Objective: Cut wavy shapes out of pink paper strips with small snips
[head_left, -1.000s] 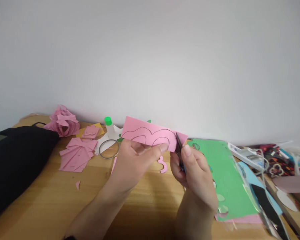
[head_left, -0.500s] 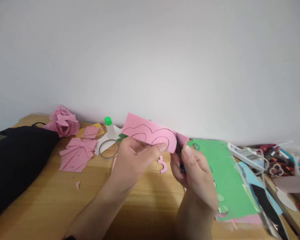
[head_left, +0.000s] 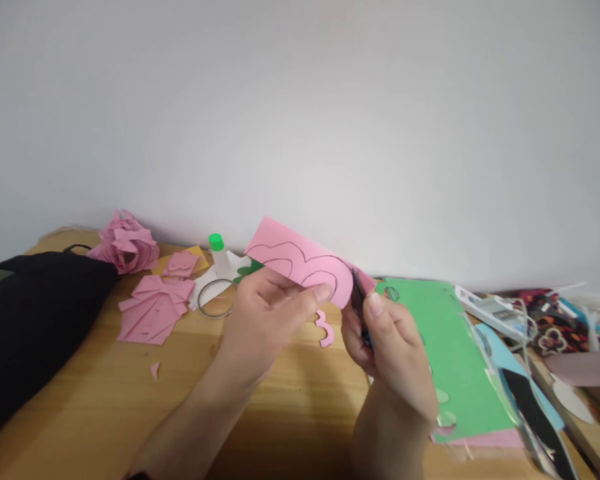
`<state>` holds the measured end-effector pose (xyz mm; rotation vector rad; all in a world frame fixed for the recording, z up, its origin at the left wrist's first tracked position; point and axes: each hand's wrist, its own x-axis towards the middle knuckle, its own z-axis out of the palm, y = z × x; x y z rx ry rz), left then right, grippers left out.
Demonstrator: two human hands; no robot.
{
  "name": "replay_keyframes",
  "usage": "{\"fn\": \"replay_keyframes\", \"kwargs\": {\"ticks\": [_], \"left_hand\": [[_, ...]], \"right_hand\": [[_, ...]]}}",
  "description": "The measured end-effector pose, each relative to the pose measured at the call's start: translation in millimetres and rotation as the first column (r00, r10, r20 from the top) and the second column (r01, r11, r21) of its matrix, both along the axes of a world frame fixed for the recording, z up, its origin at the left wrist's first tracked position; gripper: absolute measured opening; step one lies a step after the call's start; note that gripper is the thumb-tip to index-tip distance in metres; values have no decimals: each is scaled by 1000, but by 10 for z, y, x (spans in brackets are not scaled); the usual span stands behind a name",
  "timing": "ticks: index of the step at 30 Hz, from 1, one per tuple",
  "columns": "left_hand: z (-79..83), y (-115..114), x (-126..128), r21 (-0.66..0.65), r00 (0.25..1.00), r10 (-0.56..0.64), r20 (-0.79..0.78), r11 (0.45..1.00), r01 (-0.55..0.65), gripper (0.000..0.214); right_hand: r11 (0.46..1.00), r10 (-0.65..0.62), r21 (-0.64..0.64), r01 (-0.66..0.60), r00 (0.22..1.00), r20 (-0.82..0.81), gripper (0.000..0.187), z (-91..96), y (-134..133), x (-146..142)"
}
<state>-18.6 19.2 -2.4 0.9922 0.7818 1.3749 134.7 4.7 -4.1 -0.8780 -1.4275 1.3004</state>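
Beneath pink paper [head_left: 300, 259] — wooden table [head_left: 105, 407], wall [head_left: 300, 120] behind

Head camera looks forward-down at both hands [head_left: 265, 323]

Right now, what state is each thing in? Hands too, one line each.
Left hand: pinching pink strip
Right hand: gripping scissors
Pink strip: outlined, partly cut
Scissors: blades at the cut
Pink 3: cut out, on table
Glue stick: upright, capped
Ring: lying down
Green sheet: lying, holes cut
Right-side clutter: jumbled, details blurred
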Motion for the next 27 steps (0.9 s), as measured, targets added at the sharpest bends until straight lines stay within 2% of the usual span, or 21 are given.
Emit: {"fn": "replay_keyframes", "kwargs": {"ticks": [7,12,20,27], "left_hand": [[-36,-11,1,-3,997,76,-22,997,-76,3],[-3,-5,6,-7,989,137,-58,990,-138,14],[34,-10,51,-18,978,200,-65,979,-202,13],[14,-8,6,31,955,233,-182,972,-231,14]], "right_hand": [[1000,2,-9,-2,1000,4,48,5,4,3],[999,-12,-43,11,1000,-19,48,14,21,-27],[996,-28,-82,25,999,-28,47,12,6,-40],[997,-34,-66,33,999,-6,47,14,14,-36]]}}
